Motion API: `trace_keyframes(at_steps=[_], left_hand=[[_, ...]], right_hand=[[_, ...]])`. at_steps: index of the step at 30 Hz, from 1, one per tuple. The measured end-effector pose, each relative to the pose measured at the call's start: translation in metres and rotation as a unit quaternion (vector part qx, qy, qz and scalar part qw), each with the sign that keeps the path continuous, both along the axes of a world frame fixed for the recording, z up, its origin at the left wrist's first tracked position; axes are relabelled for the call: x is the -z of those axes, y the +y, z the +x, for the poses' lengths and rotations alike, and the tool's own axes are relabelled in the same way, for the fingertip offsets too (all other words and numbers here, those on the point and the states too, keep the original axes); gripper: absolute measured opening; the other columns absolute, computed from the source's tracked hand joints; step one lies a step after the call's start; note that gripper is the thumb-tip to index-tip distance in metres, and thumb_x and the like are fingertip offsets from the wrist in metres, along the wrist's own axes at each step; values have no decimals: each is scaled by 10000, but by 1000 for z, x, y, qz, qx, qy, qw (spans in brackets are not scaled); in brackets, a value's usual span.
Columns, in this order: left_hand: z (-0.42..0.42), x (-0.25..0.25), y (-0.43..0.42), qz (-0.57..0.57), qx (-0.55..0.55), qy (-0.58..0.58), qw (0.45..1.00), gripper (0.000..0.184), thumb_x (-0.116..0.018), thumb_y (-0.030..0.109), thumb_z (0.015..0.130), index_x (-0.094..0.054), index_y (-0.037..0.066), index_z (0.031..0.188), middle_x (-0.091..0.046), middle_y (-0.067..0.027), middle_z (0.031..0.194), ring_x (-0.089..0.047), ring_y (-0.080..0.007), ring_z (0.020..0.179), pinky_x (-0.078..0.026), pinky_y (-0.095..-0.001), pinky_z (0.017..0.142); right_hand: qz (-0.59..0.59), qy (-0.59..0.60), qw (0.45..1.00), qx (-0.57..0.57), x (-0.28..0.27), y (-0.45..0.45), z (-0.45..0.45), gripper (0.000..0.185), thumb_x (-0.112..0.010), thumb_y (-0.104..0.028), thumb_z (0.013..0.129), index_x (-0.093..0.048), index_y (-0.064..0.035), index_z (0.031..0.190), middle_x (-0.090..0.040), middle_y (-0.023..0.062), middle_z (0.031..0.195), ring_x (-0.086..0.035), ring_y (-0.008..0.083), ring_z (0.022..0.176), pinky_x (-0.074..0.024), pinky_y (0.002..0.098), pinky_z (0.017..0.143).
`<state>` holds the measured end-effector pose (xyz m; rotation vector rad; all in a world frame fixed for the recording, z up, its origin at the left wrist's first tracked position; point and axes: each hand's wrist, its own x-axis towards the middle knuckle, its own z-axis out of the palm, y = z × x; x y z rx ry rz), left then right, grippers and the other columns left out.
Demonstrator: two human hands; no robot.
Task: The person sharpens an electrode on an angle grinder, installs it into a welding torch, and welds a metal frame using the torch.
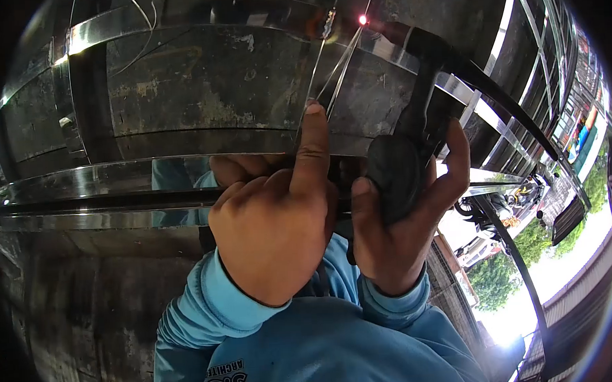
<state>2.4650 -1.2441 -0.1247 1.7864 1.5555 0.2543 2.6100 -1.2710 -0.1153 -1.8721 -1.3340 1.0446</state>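
My right hand (410, 220) is wrapped round the black handle of a TIG welding torch (418, 111), thumb on its near side. A small pinkish-white glow (363, 20) shines at the torch's tip, against a shiny steel bar. My left hand (273, 220) is palm down, its index finger stretched forward and the others curled by a polished steel tube. Thin bright lines run from the index fingertip to the glow; one looks like a filler rod (338, 65), another perhaps its reflection. The fingertip appears to press on the rod. My left thumb is hidden.
Polished steel tubes (67, 184) form a frame over a dark, scuffed surface (179, 94). The black torch cable (514, 107) curves away right. A loose thin wire (150, 24) lies at upper left. Further right are metal bars, a parked motorcycle and greenery.
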Motion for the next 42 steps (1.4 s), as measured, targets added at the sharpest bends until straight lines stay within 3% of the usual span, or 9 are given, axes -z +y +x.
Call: trace_keyframes(at_steps=[5,9,11,14,18,20,27,34,42], left_hand=[[-1,7,-1,71,40,25,996,680,-732,147,747,-564,-15,1386,-630,13,581,-614,-120,476,-493,-259,484],[1,-5,2,9,43,48,998,640,-728,141,766,-583,-8,1371,-642,16,598,-642,-134,530,-533,-272,585],[0,-5,4,10,50,51,997,623,-724,134,775,-589,4,1370,-653,13,615,-659,-142,561,-544,-279,615],[-2,27,-13,133,-38,-98,986,613,-681,79,769,-596,33,1374,-613,-57,598,-638,-208,569,-543,-331,611],[-1,-3,1,11,45,51,998,596,-709,166,784,-610,22,1354,-566,29,531,-605,-106,484,-484,-262,490],[0,0,-2,13,26,46,999,630,-691,111,770,-589,52,1388,-569,-26,530,-599,-171,458,-505,-310,500],[-6,-3,3,42,61,68,995,663,-718,175,760,-576,-8,1381,-580,36,542,-612,-98,487,-479,-239,492],[-3,12,-11,71,-10,-51,996,640,-699,101,754,-589,28,1380,-606,-15,578,-650,-160,591,-560,-321,686],[2,0,0,47,46,66,996,673,-701,160,711,-605,25,1363,-540,28,513,-590,-114,473,-474,-261,484]], right_hand=[[1,15,1000,15,3,-3,0,912,-537,89,812,-18,-53,1550,-489,259,1233,-639,243,975,-545,345,791],[-1,54,998,44,2,-2,-5,914,-574,75,830,-45,-60,1563,-501,213,1251,-606,224,1029,-513,334,857],[-13,33,999,1,0,-3,2,906,-539,84,809,-16,-17,1541,-443,301,1297,-636,293,1061,-553,373,819],[-38,-6,999,-1,-1,-6,5,920,-589,45,828,-1,-2,1535,-441,293,1306,-578,308,1134,-505,412,918],[-22,46,998,44,0,-5,-3,939,-626,31,836,-7,-17,1541,-465,261,1291,-576,282,1111,-491,391,932],[-9,50,998,44,2,-5,-3,950,-659,8,853,-28,-55,1560,-517,201,1259,-585,239,1078,-489,354,920],[-14,56,998,24,-2,-2,-5,922,-567,79,806,-9,-12,1534,-455,298,1267,-617,278,1041,-521,379,869],[-32,50,998,19,-6,-5,1,932,-609,50,828,-19,-22,1547,-545,198,1195,-617,229,977,-500,364,884],[-19,18,1000,13,-3,-4,4,940,-623,46,820,-19,-7,1538,-448,249,1325,-560,283,1129,-489,379,929]])
